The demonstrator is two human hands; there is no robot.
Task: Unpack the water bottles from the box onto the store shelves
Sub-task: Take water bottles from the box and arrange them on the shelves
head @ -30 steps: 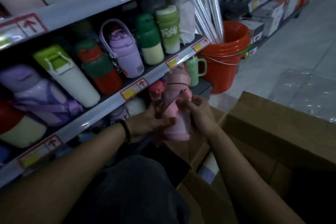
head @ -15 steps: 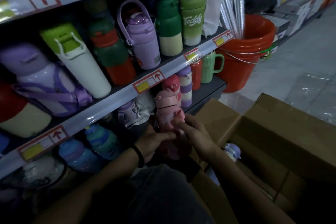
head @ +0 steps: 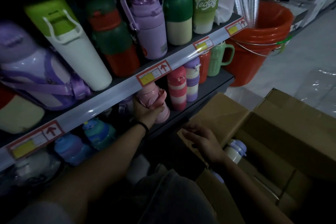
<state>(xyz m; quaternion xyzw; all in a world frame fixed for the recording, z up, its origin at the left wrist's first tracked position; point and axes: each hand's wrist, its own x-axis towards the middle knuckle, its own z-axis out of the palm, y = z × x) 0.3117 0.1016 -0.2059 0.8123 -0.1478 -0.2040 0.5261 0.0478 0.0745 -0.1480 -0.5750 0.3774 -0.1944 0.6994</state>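
Left hand [head: 148,113] now alone gripping pink bottle [head: 154,103] at lower shelf [head: 205,100], right hand [head: 201,140] released, fingers relaxed

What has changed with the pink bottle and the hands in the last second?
The right hand let go of the pink bottle and drew back toward the box, fingers open. The left hand alone grips it and has carried it into the lower shelf, beside the red striped bottle. The shelved bottles and box stayed put.

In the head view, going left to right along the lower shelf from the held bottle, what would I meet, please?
First the pink plastic bottle → red-and-white striped bottle → purple-and-cream striped bottle → red bottle → pale green handled mug.
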